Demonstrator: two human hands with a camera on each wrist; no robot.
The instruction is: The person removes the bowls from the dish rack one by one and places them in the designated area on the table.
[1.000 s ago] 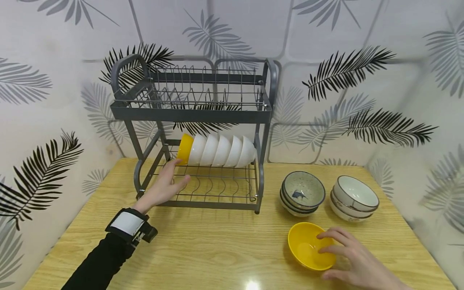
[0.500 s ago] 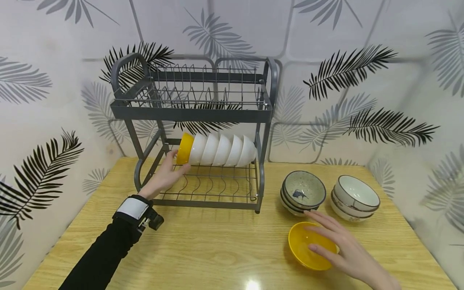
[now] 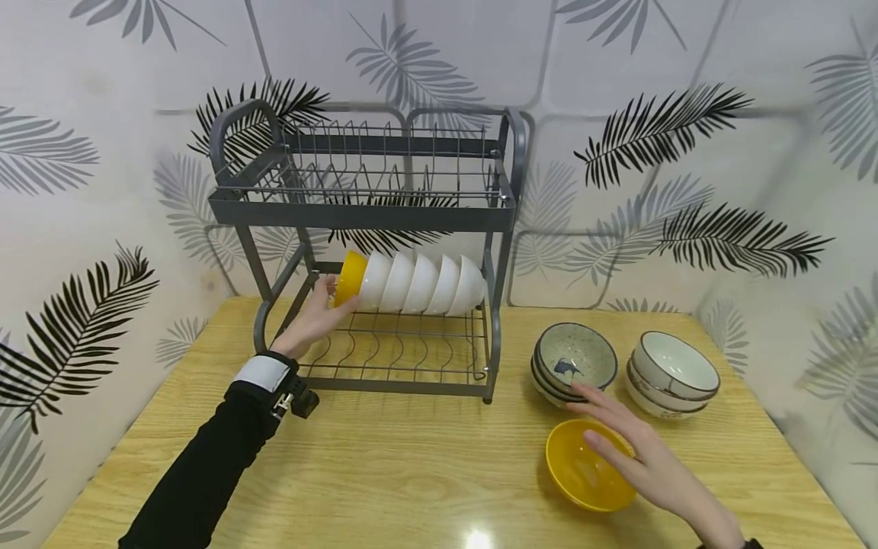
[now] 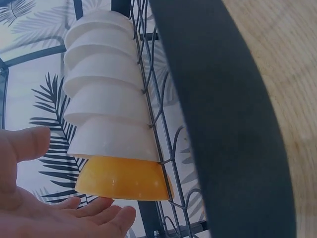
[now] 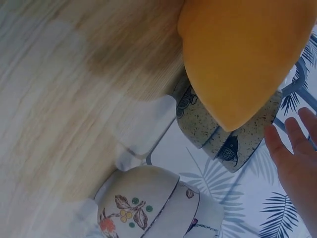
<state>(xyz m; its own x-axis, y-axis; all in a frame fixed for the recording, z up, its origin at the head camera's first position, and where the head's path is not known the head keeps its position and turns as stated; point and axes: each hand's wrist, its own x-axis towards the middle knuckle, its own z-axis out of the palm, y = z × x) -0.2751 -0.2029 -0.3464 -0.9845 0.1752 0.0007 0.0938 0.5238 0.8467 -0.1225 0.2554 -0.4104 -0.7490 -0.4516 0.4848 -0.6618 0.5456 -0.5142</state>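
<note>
Light wood-grain table (image 3: 411, 473). Directly on it: grey two-tier dish rack (image 3: 370, 213) at back left; loose yellow bowl (image 3: 586, 469) front right; stack of speckled grey bowls (image 3: 575, 362) behind it; stack of white dark-rimmed bowls (image 3: 672, 374) just right of those. The two stacks stand close, not touching.

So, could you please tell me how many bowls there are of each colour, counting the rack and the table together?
Round yellow bowls: 2
Plain white bowls: 5
Speckled grey bowls with a blue fish: 2
Cream bowls with dark rims: 2
Total: 11
</note>
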